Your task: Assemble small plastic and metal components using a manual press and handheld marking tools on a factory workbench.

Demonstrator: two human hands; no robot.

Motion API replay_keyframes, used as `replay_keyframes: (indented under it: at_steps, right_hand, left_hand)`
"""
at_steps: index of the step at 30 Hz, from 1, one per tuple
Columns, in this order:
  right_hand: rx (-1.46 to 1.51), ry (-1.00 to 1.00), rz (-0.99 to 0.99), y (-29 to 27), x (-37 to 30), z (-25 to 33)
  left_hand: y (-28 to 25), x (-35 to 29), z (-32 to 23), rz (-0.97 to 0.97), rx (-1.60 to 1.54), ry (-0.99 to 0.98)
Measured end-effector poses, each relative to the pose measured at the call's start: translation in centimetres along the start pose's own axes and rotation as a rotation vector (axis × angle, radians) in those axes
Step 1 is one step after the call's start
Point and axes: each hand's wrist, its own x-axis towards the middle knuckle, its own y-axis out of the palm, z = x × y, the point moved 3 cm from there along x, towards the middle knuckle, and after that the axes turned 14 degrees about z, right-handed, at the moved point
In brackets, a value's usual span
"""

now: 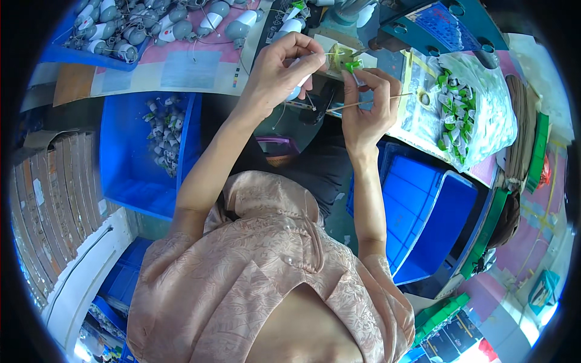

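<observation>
My left hand [281, 75] is closed, its thumb and forefinger pinched at the end of a thin pale wire. A bulb-shaped grey-and-white part [295, 92] rests in that hand, mostly hidden by the fingers, with loose wires hanging below. My right hand [372, 109] pinches a small bright green plastic piece [351, 66] between thumb and forefinger. A thin wooden stick [368, 103] lies across the same hand's fingers. Both hands are close together at the bench edge, in front of a small yellowish fixture [341, 55] on a machine base.
Several grey-and-white bulb-shaped parts [172, 27] lie at the far left, some in a blue tray [57, 51]. A clear bag [484, 103] of green-and-white pieces sits to the right. A teal machine [445, 27] stands behind it. Blue bins [133, 193] flank my lap.
</observation>
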Motion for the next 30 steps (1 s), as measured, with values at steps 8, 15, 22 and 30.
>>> replay_keyframes:
  at_steps: [8, 15, 22, 30]
  right_hand:
    - [0.028, 0.021, 0.025, 0.6, -0.1, 0.0]
    - [0.018, 0.012, 0.02, 0.9, 0.1, 0.0]
    - [-0.002, 0.017, 0.015, 1.2, -0.1, 0.0]
    - [0.007, 0.028, 0.014, 1.4, -0.2, 0.0]
  left_hand:
    - [0.0, 0.0, 0.3, -0.001, 0.029, 0.022]
    - [-0.1, 0.0, 0.4, -0.008, -0.023, 0.033]
    - [-0.1, -0.1, 0.6, -0.004, -0.05, 0.043]
    - [0.0, -0.1, 0.6, -0.001, -0.051, 0.063]
